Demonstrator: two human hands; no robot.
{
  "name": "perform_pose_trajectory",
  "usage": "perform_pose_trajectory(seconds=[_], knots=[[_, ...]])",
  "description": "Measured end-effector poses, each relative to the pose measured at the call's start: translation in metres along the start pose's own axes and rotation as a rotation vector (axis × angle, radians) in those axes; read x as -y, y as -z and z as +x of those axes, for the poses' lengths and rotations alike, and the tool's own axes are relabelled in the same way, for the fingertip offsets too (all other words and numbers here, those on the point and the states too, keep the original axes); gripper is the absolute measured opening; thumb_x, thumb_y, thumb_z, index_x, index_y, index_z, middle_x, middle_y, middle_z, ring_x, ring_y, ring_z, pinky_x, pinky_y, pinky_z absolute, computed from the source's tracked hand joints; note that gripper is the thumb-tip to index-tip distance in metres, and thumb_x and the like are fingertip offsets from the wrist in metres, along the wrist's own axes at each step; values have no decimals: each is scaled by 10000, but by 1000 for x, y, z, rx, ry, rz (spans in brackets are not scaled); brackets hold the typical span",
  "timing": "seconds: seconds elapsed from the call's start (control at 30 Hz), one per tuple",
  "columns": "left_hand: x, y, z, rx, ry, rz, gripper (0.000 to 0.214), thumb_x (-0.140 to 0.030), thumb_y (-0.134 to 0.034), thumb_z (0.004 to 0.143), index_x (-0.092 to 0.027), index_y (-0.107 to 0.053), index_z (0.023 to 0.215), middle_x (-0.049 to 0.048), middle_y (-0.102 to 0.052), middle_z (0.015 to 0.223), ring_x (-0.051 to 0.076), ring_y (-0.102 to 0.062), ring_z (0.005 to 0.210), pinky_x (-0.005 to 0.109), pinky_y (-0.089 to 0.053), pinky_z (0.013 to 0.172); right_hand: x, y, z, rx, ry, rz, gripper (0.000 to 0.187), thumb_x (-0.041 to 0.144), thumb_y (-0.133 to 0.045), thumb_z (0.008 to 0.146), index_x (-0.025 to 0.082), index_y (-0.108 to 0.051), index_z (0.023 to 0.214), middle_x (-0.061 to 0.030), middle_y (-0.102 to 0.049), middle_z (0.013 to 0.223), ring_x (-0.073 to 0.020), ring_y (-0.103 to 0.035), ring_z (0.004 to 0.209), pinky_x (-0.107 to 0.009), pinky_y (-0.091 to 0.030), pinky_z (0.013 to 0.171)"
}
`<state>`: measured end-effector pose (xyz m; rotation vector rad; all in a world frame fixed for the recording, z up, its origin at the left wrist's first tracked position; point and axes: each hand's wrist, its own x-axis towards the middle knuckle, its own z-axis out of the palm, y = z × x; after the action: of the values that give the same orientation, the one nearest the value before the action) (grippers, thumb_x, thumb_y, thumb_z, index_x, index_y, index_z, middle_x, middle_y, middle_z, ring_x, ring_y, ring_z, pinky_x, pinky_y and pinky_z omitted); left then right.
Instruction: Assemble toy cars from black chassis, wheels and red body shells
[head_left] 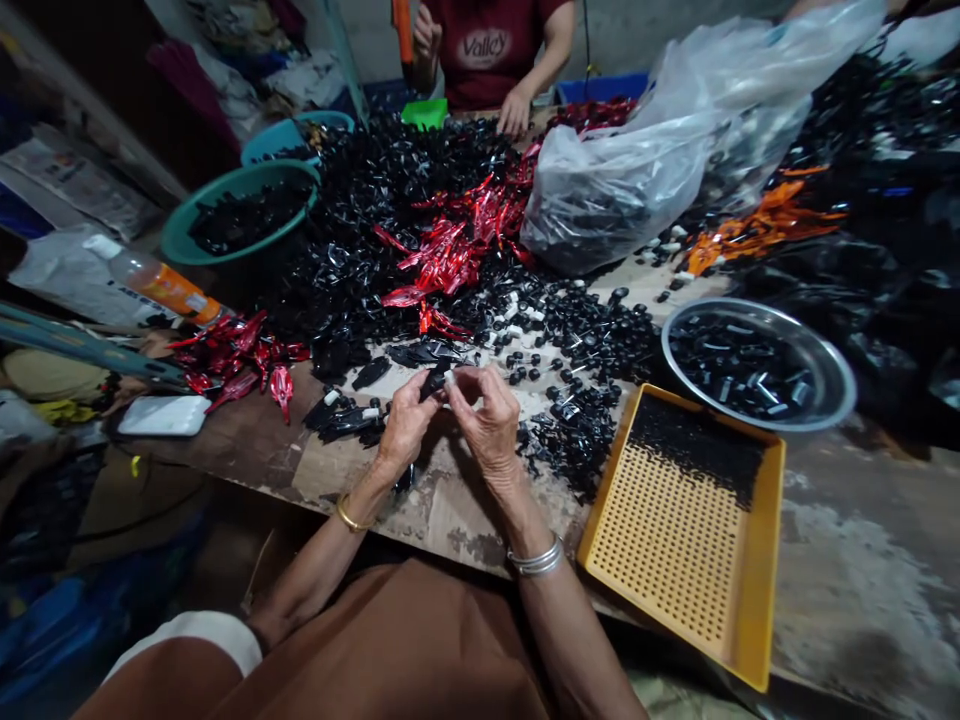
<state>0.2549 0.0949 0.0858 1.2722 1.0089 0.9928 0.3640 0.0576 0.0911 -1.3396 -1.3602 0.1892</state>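
Above the table's front edge, my left hand (407, 425) is closed on a small black plastic part (435, 378). Close beside it, my right hand (486, 415) pinches a small white piece (450, 379) against the black part. The exact shape of both pieces is partly hidden by my fingers. Just left of my left hand lie black parts with white pieces on them (341, 415). Beyond my hands, small black caps (570, 345) and white pieces (517, 312) are scattered over the wooden table (450, 510).
A yellow perforated tray (660, 540) with tiny black pieces and a metal bowl (847, 385) stand at right. Behind are red parts (442, 265), a plastic bag (615, 190) and a green basin (176, 240). A white phone-like object (163, 416) lies left. Another person (499, 50) sits opposite.
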Motion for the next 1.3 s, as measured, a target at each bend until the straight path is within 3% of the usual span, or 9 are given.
perform_pose_trajectory(seconds=[0.17, 0.37, 0.63, 0.83, 0.93, 1.03, 1.17, 1.3], knots=[[4, -8, -8, -15, -62, 148, 223, -191, -526, 767, -181, -609, 974, 24, -694, 954, 173, -631, 918, 295, -495, 866, -2, 0, -1, -45, -55, -34, 107, 271, -513, 892, 196, -583, 863, -35, -617, 780, -139, -577, 689, -266, -481, 627], [5, -13, -12, -104, -91, 348, 191, -188, -515, 797, -190, -610, 964, 18, -691, 903, 177, -629, 886, 283, -496, 823, -1, -2, -3, -101, -103, -17, 109, 276, -528, 881, 199, -579, 823, -28, -616, 768, -129, -558, 652, -262, -480, 611], [11, -15, -13, -72, -128, 327, 181, -284, -536, 826, -176, -602, 956, 41, -699, 898, 189, -636, 845, 303, -498, 804, 2, 0, -2, -116, -176, 11, 109, 259, -545, 866, 198, -581, 783, -20, -624, 753, -127, -569, 654, -260, -485, 628], [12, -16, -15, -132, -171, 409, 186, -254, -520, 821, -191, -609, 972, 46, -700, 902, 205, -637, 861, 316, -495, 811, 3, 1, -3, -112, -232, 87, 122, 292, -559, 868, 201, -567, 787, -5, -610, 743, -122, -565, 645, -252, -479, 618], [9, -15, -15, -91, -114, 326, 195, -260, -548, 801, -187, -613, 970, 46, -699, 926, 203, -634, 883, 311, -491, 822, -1, 4, 0, -101, -183, 79, 134, 328, -592, 858, 194, -582, 857, -16, -599, 789, -131, -557, 682, -259, -472, 627], [3, -11, -16, 21, -3, 140, 212, -282, -590, 777, -173, -616, 956, 29, -690, 880, 177, -631, 794, 279, -500, 735, -8, 9, 5, -53, -163, 87, 240, 394, -638, 821, 196, -592, 949, -43, -583, 910, -157, -547, 778, -281, -468, 657], [-5, 0, -20, 128, 72, 6, 254, -300, -646, 745, -165, -624, 960, 7, -671, 804, 144, -596, 683, 235, -474, 616, -9, 7, 6, 132, -155, 199, 202, 409, -604, 837, 210, -577, 828, -16, -560, 833, -167, -532, 789, -304, -454, 718], [-12, 28, -30, 153, 80, 85, 225, -335, -618, 770, -173, -633, 925, 5, -645, 795, 139, -564, 679, 233, -465, 614, 1, -7, -2, 193, -131, 230, 227, 427, -605, 825, 208, -554, 795, -22, -561, 814, -180, -523, 807, -327, -437, 762]])
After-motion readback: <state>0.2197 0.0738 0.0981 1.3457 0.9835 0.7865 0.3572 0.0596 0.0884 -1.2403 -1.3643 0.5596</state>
